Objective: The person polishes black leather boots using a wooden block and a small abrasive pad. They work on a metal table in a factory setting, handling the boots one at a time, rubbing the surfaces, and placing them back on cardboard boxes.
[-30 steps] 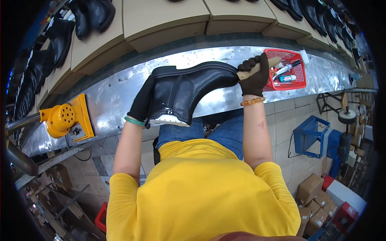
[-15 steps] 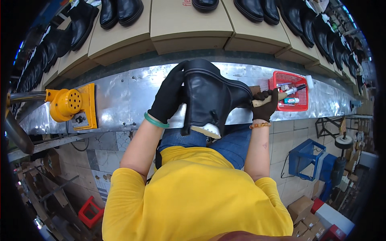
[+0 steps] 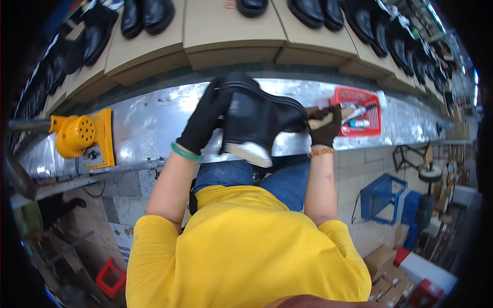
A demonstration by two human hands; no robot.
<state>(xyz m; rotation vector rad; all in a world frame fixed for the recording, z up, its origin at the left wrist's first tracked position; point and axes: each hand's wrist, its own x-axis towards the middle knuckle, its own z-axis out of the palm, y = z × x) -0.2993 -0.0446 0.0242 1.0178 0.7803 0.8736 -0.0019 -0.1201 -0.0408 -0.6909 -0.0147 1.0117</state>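
Observation:
A black ankle boot (image 3: pixel 251 115) is held up over the front of the metal workbench, above my lap. Its toe points right toward my other hand, and white material (image 3: pixel 250 153) shows at its opening on the side nearest me. My left hand (image 3: pixel 208 113), in a black glove, is closed round the back of the boot. In a dark glove, my right hand (image 3: pixel 327 129) is wrapped round a tan wooden brush (image 3: pixel 320 122), close against the toe; whether it touches is hard to tell. The fingers partly hide the brush.
A red plastic basket (image 3: pixel 379 118) of small tools and tubes stands right on the workbench (image 3: pixel 149 118). A yellow machine (image 3: pixel 77 136) sits left. Behind the bench, cardboard boxes (image 3: pixel 231 50) carry black boots. A red stool (image 3: pixel 110 277) and blue metal frame (image 3: pixel 382 197) stand below.
The boot has tilted, showing more white at its opening. Both hands keep their holds. The view has shifted slightly, and a green-clothed figure partly shows at the left edge.

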